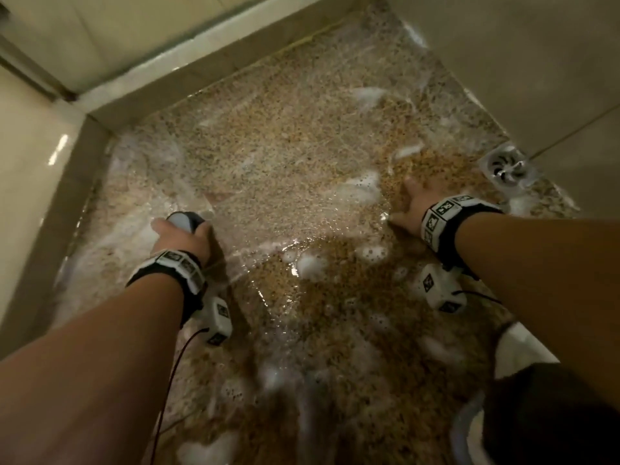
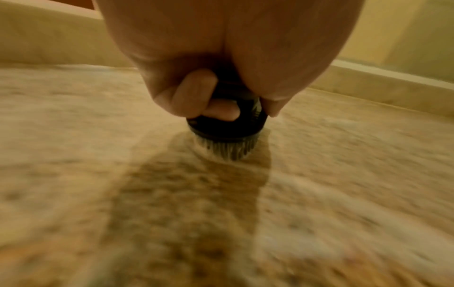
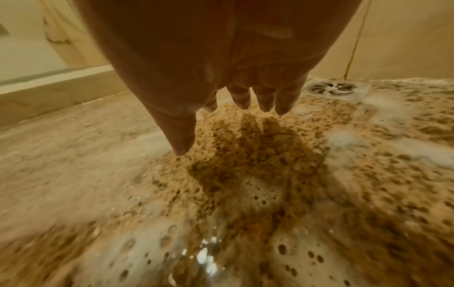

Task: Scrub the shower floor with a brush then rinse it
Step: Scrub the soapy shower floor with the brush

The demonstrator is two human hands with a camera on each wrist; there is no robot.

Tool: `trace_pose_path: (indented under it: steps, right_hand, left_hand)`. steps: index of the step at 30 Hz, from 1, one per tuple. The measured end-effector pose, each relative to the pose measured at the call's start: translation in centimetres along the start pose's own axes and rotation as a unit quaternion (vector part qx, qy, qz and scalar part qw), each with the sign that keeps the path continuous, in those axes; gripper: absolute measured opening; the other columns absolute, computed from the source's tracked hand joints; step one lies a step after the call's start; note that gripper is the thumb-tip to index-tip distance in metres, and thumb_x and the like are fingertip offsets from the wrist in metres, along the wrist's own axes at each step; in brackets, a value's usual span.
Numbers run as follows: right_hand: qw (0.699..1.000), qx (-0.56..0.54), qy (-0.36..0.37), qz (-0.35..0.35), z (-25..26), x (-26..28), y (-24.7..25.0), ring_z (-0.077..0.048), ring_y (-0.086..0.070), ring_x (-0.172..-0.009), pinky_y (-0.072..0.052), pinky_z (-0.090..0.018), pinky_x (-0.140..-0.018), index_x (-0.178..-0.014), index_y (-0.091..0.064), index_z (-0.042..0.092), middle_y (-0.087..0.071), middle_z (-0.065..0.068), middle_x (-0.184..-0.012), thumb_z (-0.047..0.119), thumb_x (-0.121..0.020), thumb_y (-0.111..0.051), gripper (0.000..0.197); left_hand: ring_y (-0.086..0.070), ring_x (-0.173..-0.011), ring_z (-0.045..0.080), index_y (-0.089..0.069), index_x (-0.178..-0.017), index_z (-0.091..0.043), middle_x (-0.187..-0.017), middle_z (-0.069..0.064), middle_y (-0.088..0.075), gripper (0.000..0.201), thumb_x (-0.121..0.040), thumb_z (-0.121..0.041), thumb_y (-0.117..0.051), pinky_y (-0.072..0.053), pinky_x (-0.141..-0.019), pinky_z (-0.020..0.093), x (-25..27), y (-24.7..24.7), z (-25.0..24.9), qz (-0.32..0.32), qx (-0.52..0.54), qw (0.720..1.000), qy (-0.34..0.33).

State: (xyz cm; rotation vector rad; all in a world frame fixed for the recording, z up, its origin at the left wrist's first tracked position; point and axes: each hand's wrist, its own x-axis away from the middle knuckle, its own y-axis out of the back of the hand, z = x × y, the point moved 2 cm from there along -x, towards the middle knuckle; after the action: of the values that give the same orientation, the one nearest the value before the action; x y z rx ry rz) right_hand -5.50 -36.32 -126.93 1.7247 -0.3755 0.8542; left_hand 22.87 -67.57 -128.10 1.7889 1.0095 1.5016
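The speckled brown shower floor (image 1: 285, 162) is wet and streaked with white foam. My left hand (image 1: 183, 234) grips a round black scrub brush (image 1: 184, 220) at the left of the floor. In the left wrist view my fingers (image 2: 196, 93) curl round the brush (image 2: 226, 128), whose pale bristles press on the stone. My right hand (image 1: 414, 203) lies flat with fingers spread on the floor at the right. In the right wrist view its fingers (image 3: 263, 101) point down at the wet floor (image 3: 245, 155).
A round metal drain (image 1: 506, 164) sits at the right against the wall, also seen in the right wrist view as the drain (image 3: 331, 88). A raised stone curb (image 1: 214, 67) borders the far side, and tiled walls close in left and right. A dark knee (image 1: 550, 417) shows bottom right.
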Motion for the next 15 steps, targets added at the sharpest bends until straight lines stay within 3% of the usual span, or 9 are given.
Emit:
trace_pose_path:
  steps: [3, 5, 8, 12, 15]
  right_hand:
    - [1.000, 0.028, 0.012, 0.002, 2.2, -0.6, 0.1, -0.041, -0.007, -0.152, -0.024, -0.056, -0.120, -0.161, 0.001, 0.034, 0.011, -0.007, -0.168, 0.063, -0.092, -0.057, 0.094]
    - [0.998, 0.049, 0.046, -0.013, 4.2, -1.1, 0.3, -0.041, -0.010, -0.152, -0.023, -0.057, -0.120, -0.160, -0.007, 0.032, 0.005, -0.007, -0.168, 0.066, -0.090, -0.057, 0.093]
    - [0.990, 0.080, 0.111, -0.040, 8.4, -1.3, 0.8, -0.041, -0.015, -0.150, -0.025, -0.058, -0.118, -0.159, -0.012, 0.031, -0.001, -0.007, -0.168, 0.069, -0.089, -0.052, 0.089]
    - [0.980, 0.051, 0.182, -0.056, 14.8, -0.6, 1.0, -0.045, -0.037, -0.138, -0.040, -0.055, -0.108, -0.146, -0.033, 0.025, -0.014, -0.008, -0.163, 0.057, -0.093, -0.051, 0.064]
    - [0.972, 0.029, 0.220, -0.076, 17.5, -0.7, 1.1, -0.042, -0.036, -0.139, -0.039, -0.054, -0.110, -0.144, -0.035, 0.027, -0.019, -0.005, -0.160, 0.051, -0.094, -0.052, 0.058]
  left_hand:
    - [-0.052, -0.126, 0.048, -0.013, -0.156, -0.007, -0.147, 0.026, -0.046, 0.092, -0.095, -0.055, -0.061, -0.043, -0.105, 0.054, -1.0, 2.3, 4.8, -0.032, 0.030, 0.997, 0.062]
    - [-0.045, -0.135, 0.046, -0.018, -0.157, -0.007, -0.155, 0.021, -0.039, 0.091, -0.094, -0.054, -0.063, -0.037, -0.112, 0.053, -1.1, 3.3, 7.5, -0.054, 0.044, 0.994, 0.090]
    - [-0.045, -0.135, 0.046, -0.018, -0.157, -0.007, -0.155, 0.022, -0.039, 0.090, -0.094, -0.056, -0.061, -0.037, -0.112, 0.051, -1.0, 4.0, 11.1, -0.054, 0.057, 0.989, 0.123]
    - [-0.048, -0.131, 0.045, -0.024, -0.155, -0.007, -0.151, 0.022, -0.044, 0.088, -0.093, -0.055, -0.063, -0.041, -0.109, 0.053, -0.9, 4.4, 14.8, -0.066, 0.094, 0.978, 0.177]
    - [-0.044, -0.136, 0.043, -0.025, -0.154, -0.006, -0.155, 0.020, -0.039, 0.082, -0.096, -0.050, -0.063, -0.039, -0.111, 0.050, -0.7, 4.6, 15.2, -0.083, 0.110, 0.971, 0.195]
